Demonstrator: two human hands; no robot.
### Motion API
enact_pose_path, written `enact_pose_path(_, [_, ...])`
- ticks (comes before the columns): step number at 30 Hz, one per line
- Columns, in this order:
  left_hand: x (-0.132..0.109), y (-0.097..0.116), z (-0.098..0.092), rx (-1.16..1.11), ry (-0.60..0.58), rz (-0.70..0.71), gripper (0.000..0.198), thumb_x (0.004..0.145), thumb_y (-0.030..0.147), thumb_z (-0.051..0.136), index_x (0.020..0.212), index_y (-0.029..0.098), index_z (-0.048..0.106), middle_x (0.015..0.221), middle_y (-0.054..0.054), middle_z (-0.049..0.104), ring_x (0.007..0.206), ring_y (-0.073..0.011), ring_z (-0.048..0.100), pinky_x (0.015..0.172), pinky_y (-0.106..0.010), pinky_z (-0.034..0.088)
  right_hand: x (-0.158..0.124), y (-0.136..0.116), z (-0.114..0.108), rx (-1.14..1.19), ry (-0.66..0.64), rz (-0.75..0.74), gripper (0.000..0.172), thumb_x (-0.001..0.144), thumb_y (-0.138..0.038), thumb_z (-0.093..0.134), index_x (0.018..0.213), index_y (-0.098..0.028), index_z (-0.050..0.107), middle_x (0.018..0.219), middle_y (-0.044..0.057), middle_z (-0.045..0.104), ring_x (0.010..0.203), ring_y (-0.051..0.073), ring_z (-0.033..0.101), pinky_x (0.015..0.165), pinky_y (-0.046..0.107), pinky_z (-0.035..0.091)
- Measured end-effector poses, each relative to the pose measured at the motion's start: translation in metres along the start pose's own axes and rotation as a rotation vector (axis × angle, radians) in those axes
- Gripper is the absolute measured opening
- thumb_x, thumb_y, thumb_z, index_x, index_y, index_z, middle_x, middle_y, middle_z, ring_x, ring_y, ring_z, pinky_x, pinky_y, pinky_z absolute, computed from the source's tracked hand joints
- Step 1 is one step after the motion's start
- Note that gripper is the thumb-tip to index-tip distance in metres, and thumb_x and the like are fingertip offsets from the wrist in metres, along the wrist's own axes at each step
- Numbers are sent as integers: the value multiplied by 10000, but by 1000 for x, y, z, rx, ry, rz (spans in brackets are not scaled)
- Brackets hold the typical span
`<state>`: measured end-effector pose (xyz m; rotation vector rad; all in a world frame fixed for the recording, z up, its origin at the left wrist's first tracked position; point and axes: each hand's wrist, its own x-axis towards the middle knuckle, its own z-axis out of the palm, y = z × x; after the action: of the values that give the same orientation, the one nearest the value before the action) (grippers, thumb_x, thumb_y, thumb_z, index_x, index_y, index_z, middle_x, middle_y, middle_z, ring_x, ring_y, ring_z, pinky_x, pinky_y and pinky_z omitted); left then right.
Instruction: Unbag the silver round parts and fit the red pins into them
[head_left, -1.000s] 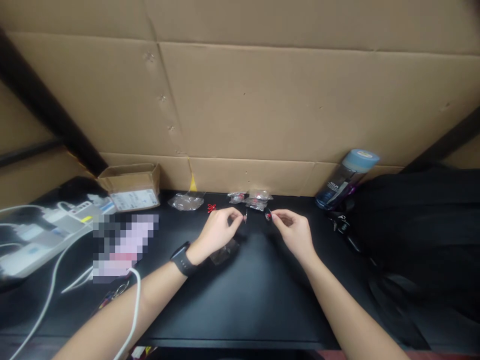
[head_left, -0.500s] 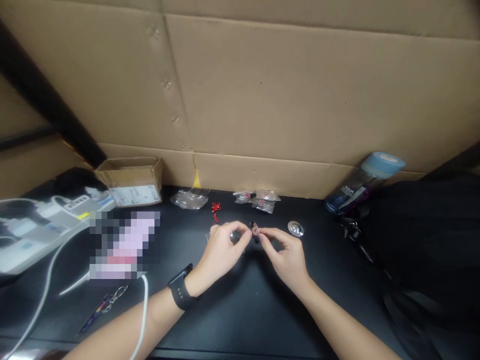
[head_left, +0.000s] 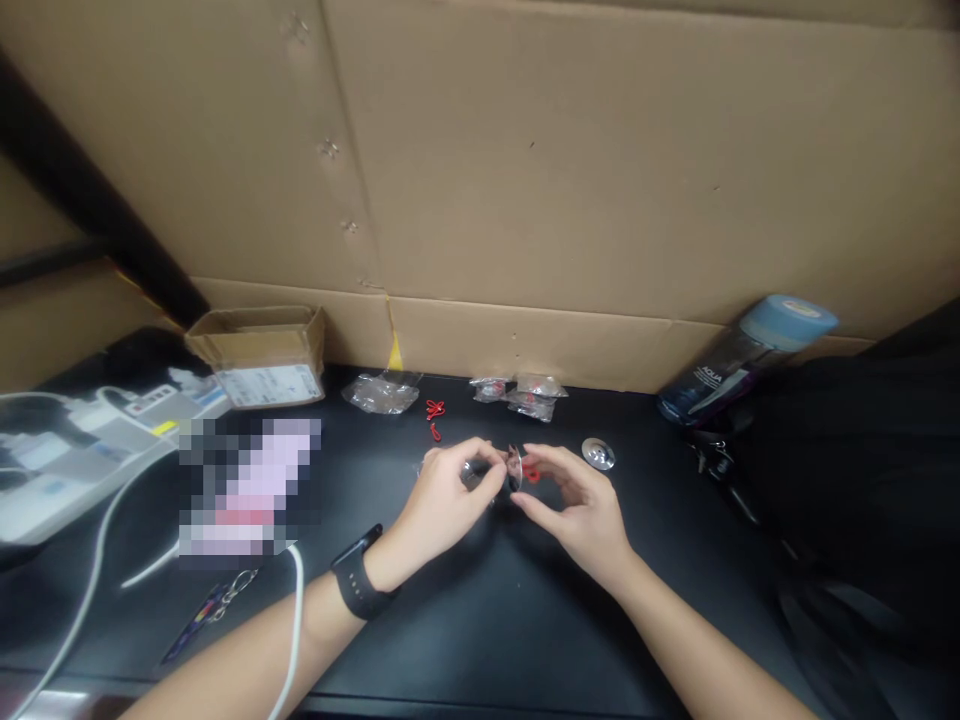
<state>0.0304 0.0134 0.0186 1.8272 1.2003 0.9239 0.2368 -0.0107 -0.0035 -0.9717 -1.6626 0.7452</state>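
Note:
A small shiny metal cymbal (head_left: 514, 468) stands edge-on between my two hands, and a red cord loop (head_left: 532, 474) sticks out on its right side. My left hand (head_left: 457, 490) pinches it from the left with thumb and forefinger. My right hand (head_left: 581, 495) is curved around its right side, thumb at the lower rim and fingertips near the upper rim. Flat on the table to the right lies a second shiny cymbal (head_left: 598, 454). Beyond my left hand are loose red cords (head_left: 435, 410). Something clear, partly hidden, lies under my left hand.
Small clear packets (head_left: 531, 402) and a crumpled plastic bag (head_left: 381, 393) lie at the back. An open cardboard box (head_left: 259, 360), a power strip (head_left: 112, 440) and a white cable (head_left: 296, 620) are at left. A bottle (head_left: 739, 365), keys (head_left: 709, 455) and a black bag (head_left: 847, 500) stand right.
The cymbal has turned between my hands, and a red loop now shows on its right. My right fingers have spread from a pinch to around the rim. The view has shifted slightly.

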Motion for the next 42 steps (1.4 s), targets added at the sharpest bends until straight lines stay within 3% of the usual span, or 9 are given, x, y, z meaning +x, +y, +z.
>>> enact_pose_path(9, [0, 3, -2, 105, -54, 47, 166, 972, 358, 621, 912, 270, 749, 1025, -8, 801, 1171, -253, 683, 1067, -399, 446, 6, -6, -9, -165, -107, -69, 384, 815, -228, 821, 1185, -282, 735, 1273, 97, 700, 1156, 262, 698, 952, 379, 611])
enact_pose_path(14, [10, -8, -38, 433, -144, 277, 290, 1038, 265, 455, 1247, 237, 655, 1264, -72, 726, 1199, -257, 649, 1074, -430, 403, 8, -4, -8, -198, -108, -40, 345, 778, -194, 806, 1109, -249, 726, 1215, 97, 730, 1140, 267, 704, 996, 402, 581])
enact_pose_path(18, [10, -29, -68, 451, -570, 424, 565, 828, 141, 603, 1374, 287, 592, 1453, -64, 623, 1380, -281, 540, 1174, -429, 340, 8, -3, -7, -128, -84, 35, 334, 761, -180, 801, 1080, -237, 717, 1219, 108, 734, 1153, 276, 702, 1002, 416, 579])
enact_pose_path(20, [7, -38, -71, 440, -637, 426, 785, 744, 187, 683, 1495, 309, 492, 1567, -76, 520, 1480, -342, 428, 1227, -495, 270, 7, -4, -6, -120, -86, 50, 324, 750, -177, 808, 1055, -235, 715, 1205, 108, 742, 1151, 279, 704, 1022, 429, 565])
enact_pose_path(22, [3, -45, -69, 454, -632, 413, 910, 713, 216, 716, 1563, 317, 408, 1612, -86, 463, 1522, -379, 356, 1241, -552, 223, 7, -5, -5, -131, -93, 51, 315, 740, -171, 816, 1031, -237, 712, 1192, 101, 749, 1150, 279, 705, 1046, 437, 546])
enact_pose_path(26, [-1, -50, -65, 455, -580, 408, 829, 769, 222, 715, 1547, 316, 447, 1553, -81, 537, 1491, -338, 421, 1235, -509, 262, 7, -5, -1, -121, -105, 61, 308, 740, -185, 827, 1008, -240, 688, 1187, 97, 750, 1149, 278, 708, 1044, 441, 539])
enact_pose_path(31, [-5, -52, -81, 427, -615, 378, 991, 737, 357, 816, 1611, 327, 350, 1634, -105, 428, 1510, -370, 391, 1239, -534, 264, 5, -7, 4, -113, -147, 61, 283, 753, -221, 838, 983, -241, 674, 1187, 102, 752, 1130, 275, 714, 1026, 443, 541])
enact_pose_path(37, [-3, -61, -87, 514, -569, 359, 661, 907, 323, 698, 1529, 383, 484, 1617, -57, 463, 1513, -326, 400, 1237, -528, 248, 5, -6, 2, -117, -187, 27, 285, 765, -250, 849, 990, -247, 674, 1195, 102, 752, 1121, 270, 712, 1007, 440, 544])
enact_pose_path(42, [-1, -67, -73, 528, -498, 391, 648, 918, 476, 712, 1518, 342, 507, 1550, -86, 548, 1481, -311, 446, 1215, -484, 269, 3, -1, 1, -189, -207, 28, 273, 788, -267, 834, 997, -250, 660, 1236, 109, 745, 1137, 286, 713, 1028, 477, 530])
